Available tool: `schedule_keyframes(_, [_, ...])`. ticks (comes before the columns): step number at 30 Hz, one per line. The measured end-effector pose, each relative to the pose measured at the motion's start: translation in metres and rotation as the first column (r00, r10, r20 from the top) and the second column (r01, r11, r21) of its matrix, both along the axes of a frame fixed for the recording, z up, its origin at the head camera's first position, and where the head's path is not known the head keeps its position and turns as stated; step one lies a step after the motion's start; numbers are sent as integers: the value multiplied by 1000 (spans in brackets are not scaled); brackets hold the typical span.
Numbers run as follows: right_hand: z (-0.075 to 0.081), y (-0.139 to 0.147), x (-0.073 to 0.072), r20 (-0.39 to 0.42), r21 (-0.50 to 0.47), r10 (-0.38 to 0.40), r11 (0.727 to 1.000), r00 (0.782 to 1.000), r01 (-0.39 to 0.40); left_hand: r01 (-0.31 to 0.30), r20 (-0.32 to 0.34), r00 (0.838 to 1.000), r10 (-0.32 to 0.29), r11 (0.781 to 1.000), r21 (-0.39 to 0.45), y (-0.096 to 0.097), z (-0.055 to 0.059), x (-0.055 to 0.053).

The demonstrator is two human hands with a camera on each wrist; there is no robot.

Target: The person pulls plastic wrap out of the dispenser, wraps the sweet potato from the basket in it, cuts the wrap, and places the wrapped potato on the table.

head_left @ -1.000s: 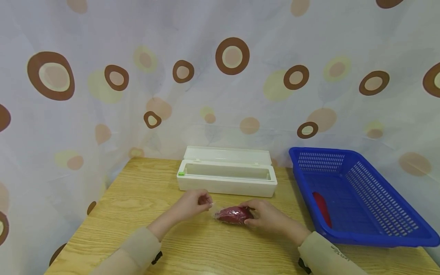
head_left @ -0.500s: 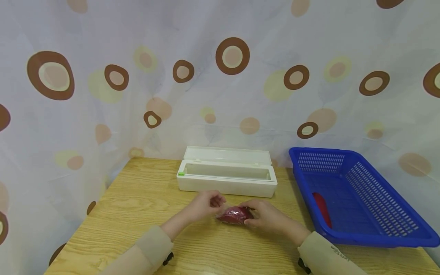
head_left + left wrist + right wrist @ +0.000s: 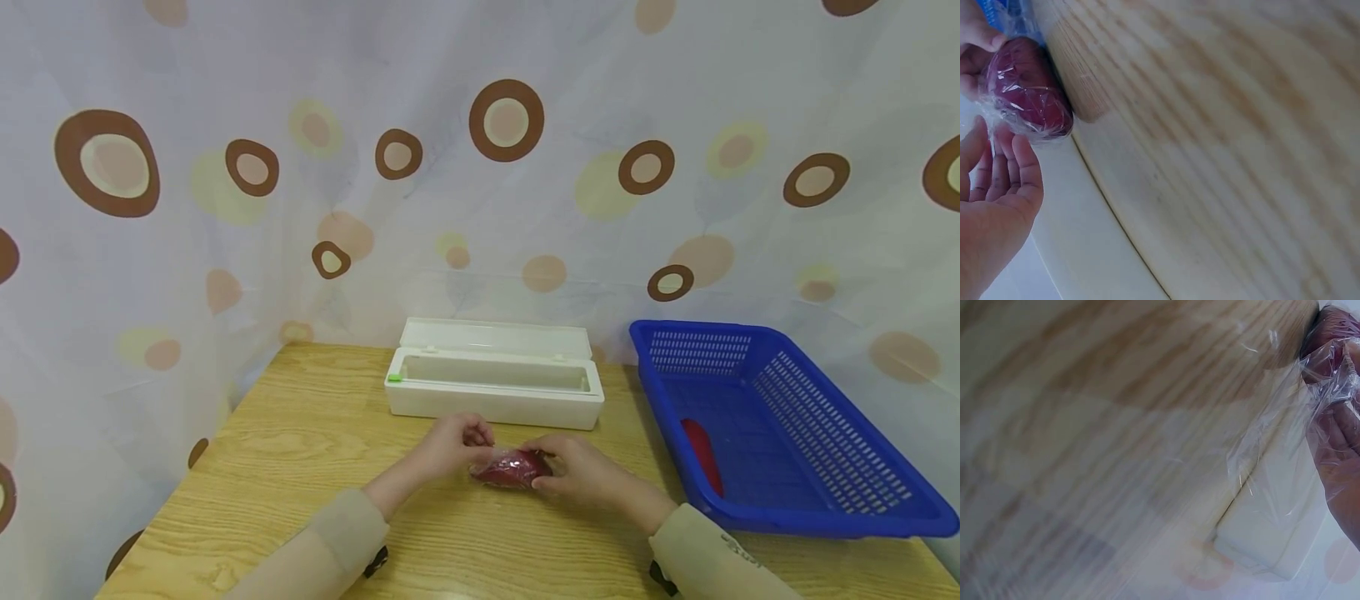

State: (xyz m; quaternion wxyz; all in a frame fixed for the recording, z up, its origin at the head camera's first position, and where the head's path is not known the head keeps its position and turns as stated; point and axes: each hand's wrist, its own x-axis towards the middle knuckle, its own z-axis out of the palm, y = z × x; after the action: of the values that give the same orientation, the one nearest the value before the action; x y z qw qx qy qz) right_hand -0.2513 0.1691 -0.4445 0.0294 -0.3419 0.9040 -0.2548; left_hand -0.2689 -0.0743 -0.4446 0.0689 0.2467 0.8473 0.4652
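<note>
A dark red oblong [image 3: 510, 471], shaped like a sweet potato and wrapped in crinkled clear plastic film, lies on the table between the hands. My right hand [image 3: 585, 475] grips its right end, thumb in front and fingers behind. At its left end, the thumb and fingers of my left hand [image 3: 452, 450] pinch the plastic film [image 3: 1007, 119] close to the oblong, as the left wrist view shows. In the right wrist view, loose film [image 3: 1266, 437] spreads out beside my right hand, which is partly cut off at the frame's edge.
Behind the hands stands a long white box [image 3: 495, 404] with its lid [image 3: 495, 337] raised and a green piece [image 3: 394, 378] at its left corner. To the right, a blue basket [image 3: 817, 522] holds a red elongated thing [image 3: 703, 457]. A patterned curtain [image 3: 480, 208] hangs behind the wooden table [image 3: 300, 450].
My left hand has moved right, up to the left end of the wrapped oblong, drawing its film in. The right hand has kept its grip in place.
</note>
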Motion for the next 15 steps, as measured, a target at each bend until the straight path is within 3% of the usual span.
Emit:
schedule_keyframes(4, [0, 1, 0, 17, -1, -1, 1000, 1000, 1, 11, -25, 1000, -11, 1000, -10, 6, -2, -2])
schedule_keyframes(15, [-5, 1, -4, 26, -29, 22, 999, 999, -22, 37, -4, 999, -37, 998, -45, 9, -5, -2])
